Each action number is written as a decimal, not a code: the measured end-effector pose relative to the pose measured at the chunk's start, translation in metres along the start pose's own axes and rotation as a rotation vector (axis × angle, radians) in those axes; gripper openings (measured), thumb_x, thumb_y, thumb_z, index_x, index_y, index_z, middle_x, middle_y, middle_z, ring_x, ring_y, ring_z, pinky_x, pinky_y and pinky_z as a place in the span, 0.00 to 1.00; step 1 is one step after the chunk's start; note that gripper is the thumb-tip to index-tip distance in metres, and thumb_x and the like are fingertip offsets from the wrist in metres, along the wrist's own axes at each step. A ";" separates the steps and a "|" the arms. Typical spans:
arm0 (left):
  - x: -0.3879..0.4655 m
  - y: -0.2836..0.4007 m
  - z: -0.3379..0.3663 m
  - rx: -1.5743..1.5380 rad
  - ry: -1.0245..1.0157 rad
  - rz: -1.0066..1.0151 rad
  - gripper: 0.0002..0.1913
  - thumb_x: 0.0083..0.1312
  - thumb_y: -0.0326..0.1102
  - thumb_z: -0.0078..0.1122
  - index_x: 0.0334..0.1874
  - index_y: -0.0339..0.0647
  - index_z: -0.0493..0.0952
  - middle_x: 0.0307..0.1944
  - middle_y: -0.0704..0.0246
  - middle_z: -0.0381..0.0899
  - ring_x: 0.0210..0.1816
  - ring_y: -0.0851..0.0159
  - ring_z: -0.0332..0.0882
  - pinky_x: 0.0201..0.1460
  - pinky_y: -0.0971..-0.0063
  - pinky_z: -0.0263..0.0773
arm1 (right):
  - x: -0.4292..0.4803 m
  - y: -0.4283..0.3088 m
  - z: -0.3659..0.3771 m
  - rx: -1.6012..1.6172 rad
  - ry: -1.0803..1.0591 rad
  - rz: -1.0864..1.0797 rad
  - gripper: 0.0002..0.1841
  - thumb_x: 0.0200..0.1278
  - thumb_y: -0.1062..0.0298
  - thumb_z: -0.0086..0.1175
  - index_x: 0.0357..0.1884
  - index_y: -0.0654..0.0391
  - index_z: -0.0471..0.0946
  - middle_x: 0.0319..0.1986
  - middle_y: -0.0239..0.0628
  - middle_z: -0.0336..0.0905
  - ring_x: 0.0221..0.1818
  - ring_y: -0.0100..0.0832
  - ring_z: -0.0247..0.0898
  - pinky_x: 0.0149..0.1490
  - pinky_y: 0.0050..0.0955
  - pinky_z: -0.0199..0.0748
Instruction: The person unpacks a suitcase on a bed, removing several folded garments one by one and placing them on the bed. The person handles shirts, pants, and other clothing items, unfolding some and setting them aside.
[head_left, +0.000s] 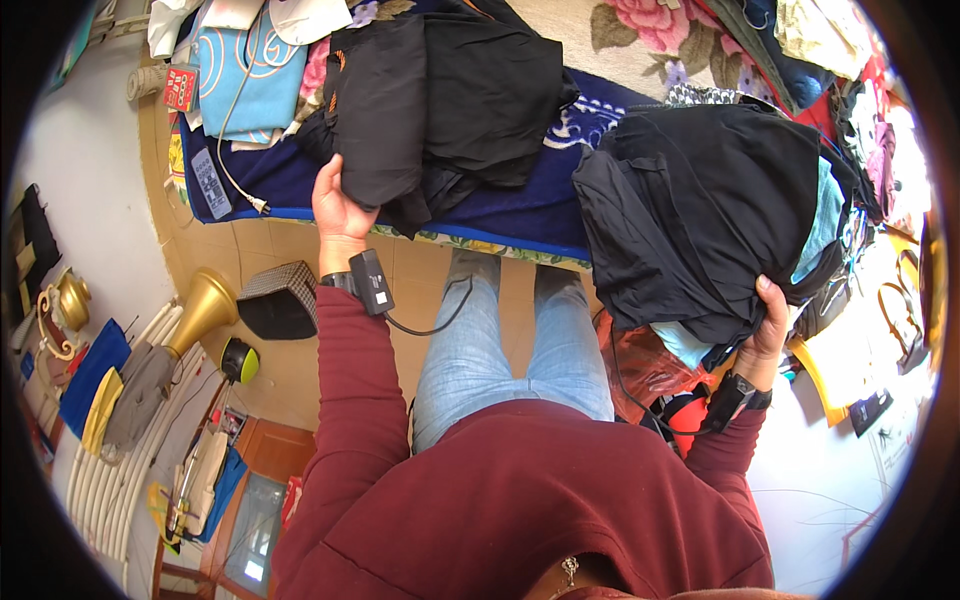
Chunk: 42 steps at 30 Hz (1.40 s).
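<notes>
On the bed's edge, my left hand (343, 204) grips the near end of a folded black garment (382, 112), its fingers hidden under the cloth. More black cloth (491, 105) lies against that garment on the right. To the right, my right hand (766, 322) holds the lower edge of a heap of black clothing (720, 187), thumb on top and fingers underneath. Light-blue fabric (821, 214) shows at the heap's right side and below it. A dark-blue patterned blanket (525, 217) stretches between the two piles.
Left on the bed are a remote control (208, 182), a cable plug (259, 205), a light-blue folded cloth (251, 90) and a red box (181, 88). A checkered bin (279, 300) and a gold vase (202, 307) stand left of my legs. A red plastic bag (637, 360) hangs below the right pile.
</notes>
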<state>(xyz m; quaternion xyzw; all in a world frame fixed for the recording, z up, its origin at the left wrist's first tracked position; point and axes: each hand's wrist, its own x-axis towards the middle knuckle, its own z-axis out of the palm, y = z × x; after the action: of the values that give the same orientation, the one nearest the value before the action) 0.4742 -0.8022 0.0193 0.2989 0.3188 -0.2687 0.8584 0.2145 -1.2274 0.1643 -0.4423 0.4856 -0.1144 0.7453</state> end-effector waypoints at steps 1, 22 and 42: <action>-0.003 -0.009 0.017 0.035 -0.059 -0.026 0.21 0.62 0.33 0.51 0.57 0.37 0.68 0.54 0.62 0.73 0.52 0.59 0.74 0.59 0.63 0.67 | 0.001 -0.003 -0.001 -0.004 0.038 -0.001 0.27 0.51 0.76 0.53 0.56 0.71 0.66 0.49 0.46 0.74 0.49 0.39 0.73 0.58 0.33 0.69; -0.036 -0.009 0.032 0.474 -0.458 -0.035 0.33 0.70 0.60 0.29 0.66 0.40 0.59 0.61 0.62 0.67 0.56 0.62 0.69 0.58 0.68 0.64 | -0.016 0.015 0.215 -0.809 -0.810 -0.358 0.36 0.55 0.54 0.61 0.59 0.69 0.63 0.51 0.47 0.72 0.52 0.35 0.69 0.57 0.31 0.65; -0.033 -0.063 0.071 1.031 -0.023 0.619 0.09 0.68 0.30 0.49 0.44 0.31 0.75 0.37 0.62 0.79 0.39 0.66 0.79 0.46 0.75 0.74 | 0.060 0.042 -0.014 -1.530 -0.173 -0.867 0.26 0.43 0.74 0.56 0.51 0.54 0.74 0.45 0.44 0.74 0.52 0.43 0.68 0.57 0.39 0.64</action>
<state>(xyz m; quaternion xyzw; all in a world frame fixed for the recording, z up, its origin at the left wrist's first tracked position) 0.4393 -0.8845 0.0656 0.7527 0.0362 -0.1293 0.6446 0.2226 -1.2469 0.0926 -0.9722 0.1606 0.0033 0.1703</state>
